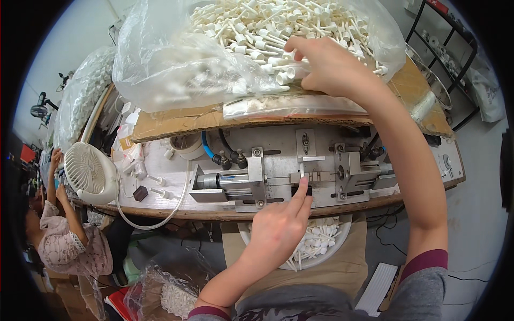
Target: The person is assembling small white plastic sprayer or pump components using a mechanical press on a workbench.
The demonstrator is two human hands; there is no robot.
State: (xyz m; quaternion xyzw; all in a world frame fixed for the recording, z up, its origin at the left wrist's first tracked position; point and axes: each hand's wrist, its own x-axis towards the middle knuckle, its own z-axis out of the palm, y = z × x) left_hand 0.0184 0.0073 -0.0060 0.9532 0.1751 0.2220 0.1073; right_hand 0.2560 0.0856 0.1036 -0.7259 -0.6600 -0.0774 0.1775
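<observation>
My left hand reaches over the front edge of a metal bench fixture. Its index finger is stretched out, its tip touching a thin white plastic piece standing at the fixture's middle. The folded fingers hide part of the fixture. Farther off, my right hand hovers at the near side of a heap of white stemmed caps. Its thumb and forefinger are apart, and no cap shows between them. The heap lies in a clear plastic bag on a cardboard sheet.
A round tub of white stemmed pieces sits below the bench edge, by my lap. Left of the fixture stand a white fan and a small dark block. Another person is at far left, a black shelf at far right.
</observation>
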